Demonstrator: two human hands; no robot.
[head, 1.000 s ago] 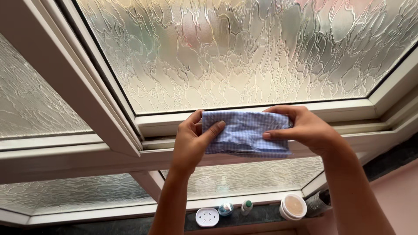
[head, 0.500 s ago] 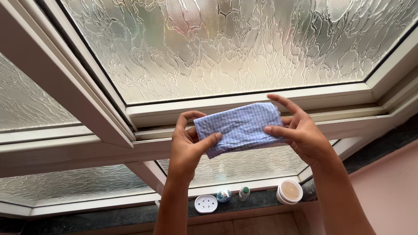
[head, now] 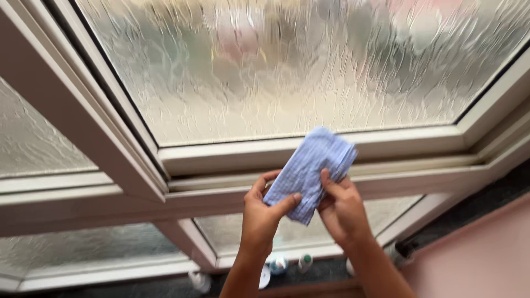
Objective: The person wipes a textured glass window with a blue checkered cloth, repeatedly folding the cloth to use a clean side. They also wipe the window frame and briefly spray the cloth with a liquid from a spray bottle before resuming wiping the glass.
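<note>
We stand before a window of frosted, textured glass [head: 287,72] set in a white frame [head: 232,160], the panes glowing with soft daylight and the whole view a little blurred. A second, lower pane [head: 83,248] sits under the frame's crossbars, and a pinkish wall [head: 480,259] shows at the bottom right.

Both of our hands are raised in front of the frame's lower rail, close together. Between them we hold a folded blue-and-white checked cloth [head: 314,165], which stands tilted, its upper end rising toward the right against the rail and its lower corner hanging between our palms. Our left hand [head: 262,212] pinches the cloth's lower left edge, thumb laid across the front of the fabric and fingers curled behind it, so its grip is closed on the cloth. Our right hand [head: 342,212] clamps the cloth's right side, thumb pressed on the front and fingers wrapped behind.

Far below, on the dark sill [head: 320,270], we make out a small green-capped bottle [head: 305,262] and a bluish container [head: 279,264] just beside it, both partly hidden by our forearms and too blurred to tell more.
</note>
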